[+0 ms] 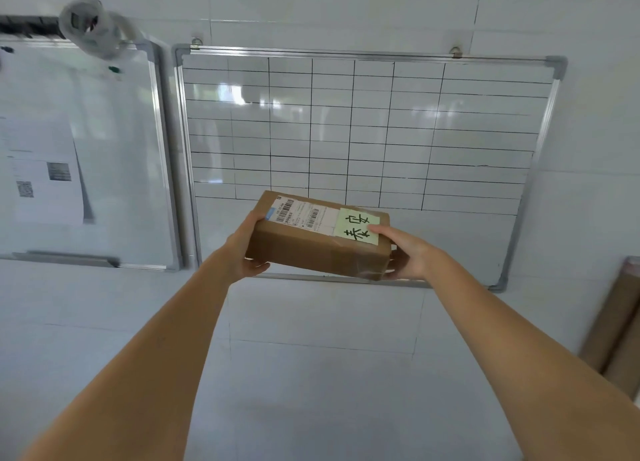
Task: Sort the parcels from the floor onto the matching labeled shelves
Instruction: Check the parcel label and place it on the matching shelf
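A brown cardboard parcel [311, 249] is held up in front of me with both arms stretched out. On its top are a white shipping label with barcodes and a pale green note with two handwritten black characters. My left hand [242, 249] grips the parcel's left end, thumb on top and fingers curled underneath. My right hand [405, 253] grips the right end, thumb lying on the green note and fingers under the box. No shelf is in view.
Behind the parcel a whiteboard [485, 121] with a black ruled grid hangs on the white tiled wall. A second whiteboard [114, 170] with printed sheets hangs to its left. Brown cardboard rolls [616, 325] lean at the right edge.
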Demonstrator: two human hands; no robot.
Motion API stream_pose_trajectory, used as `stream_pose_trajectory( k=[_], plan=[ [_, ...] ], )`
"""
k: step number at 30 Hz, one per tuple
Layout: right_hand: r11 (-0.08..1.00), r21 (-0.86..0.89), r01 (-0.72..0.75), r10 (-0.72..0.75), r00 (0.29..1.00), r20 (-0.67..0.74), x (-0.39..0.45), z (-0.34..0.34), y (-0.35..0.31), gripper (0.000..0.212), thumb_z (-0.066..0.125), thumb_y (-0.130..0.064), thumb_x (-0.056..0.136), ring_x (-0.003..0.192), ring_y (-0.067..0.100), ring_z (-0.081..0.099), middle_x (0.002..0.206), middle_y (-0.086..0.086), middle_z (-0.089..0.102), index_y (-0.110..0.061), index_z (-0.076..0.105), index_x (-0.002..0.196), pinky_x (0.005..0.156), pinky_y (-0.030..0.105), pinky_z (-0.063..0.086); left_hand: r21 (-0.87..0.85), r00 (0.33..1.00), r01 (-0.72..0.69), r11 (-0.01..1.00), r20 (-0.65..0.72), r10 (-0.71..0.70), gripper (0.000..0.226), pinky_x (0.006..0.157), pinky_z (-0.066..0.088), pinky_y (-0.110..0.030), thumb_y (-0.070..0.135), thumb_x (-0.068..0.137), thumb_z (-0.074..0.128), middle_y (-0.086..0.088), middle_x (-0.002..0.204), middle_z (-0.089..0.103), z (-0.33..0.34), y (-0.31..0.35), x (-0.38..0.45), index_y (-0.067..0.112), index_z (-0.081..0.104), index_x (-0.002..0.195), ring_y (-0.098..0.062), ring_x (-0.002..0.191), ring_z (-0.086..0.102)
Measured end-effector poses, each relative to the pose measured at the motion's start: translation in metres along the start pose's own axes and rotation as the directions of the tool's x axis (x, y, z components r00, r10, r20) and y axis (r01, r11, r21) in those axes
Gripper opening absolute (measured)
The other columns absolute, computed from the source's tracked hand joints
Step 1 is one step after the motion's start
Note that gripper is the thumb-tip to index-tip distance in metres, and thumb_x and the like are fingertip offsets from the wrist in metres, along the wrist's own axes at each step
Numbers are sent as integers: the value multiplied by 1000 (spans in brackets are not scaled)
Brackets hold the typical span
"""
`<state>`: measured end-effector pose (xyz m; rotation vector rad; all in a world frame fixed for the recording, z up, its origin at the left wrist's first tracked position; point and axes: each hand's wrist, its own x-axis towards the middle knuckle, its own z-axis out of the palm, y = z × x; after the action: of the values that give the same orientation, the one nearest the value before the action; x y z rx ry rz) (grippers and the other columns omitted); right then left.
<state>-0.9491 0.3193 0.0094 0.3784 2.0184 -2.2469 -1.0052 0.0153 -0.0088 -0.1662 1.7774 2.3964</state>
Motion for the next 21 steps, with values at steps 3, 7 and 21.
stream_pose_trajectory(
  k=[3,7,21],
  plan=[
    [996,83,18,-16,1000,-20,1,2,-1,54,87,-37,76,111,36,67,122,16,70,-14,67,121,93,59,57,22,1000,7,1000,15,-8,70,92,54,-47,54,76,70,-11,125,55,4,-2,-3,22,42,131,-30,106,60],
    [984,174,50,-44,998,-39,-3,9,2,42,82,-31,82,96,33,70,109,14,74,-15,67,117,72,51,60,-45,1000,-2,999,13,3,76,87,57,-46,54,75,73,-11,129,55,11,-2,-5,22,40,135,-31,110,60],
    [824,506,256,-116,950,-292,5,74,10,70,80,-26,78,93,27,66,105,11,62,-21,32,129,95,56,57,-30,982,-35,999,186,40,65,93,55,-51,51,80,74,-10,126,60,83,-23,-21,18,50,130,-34,109,64]
  ],
)
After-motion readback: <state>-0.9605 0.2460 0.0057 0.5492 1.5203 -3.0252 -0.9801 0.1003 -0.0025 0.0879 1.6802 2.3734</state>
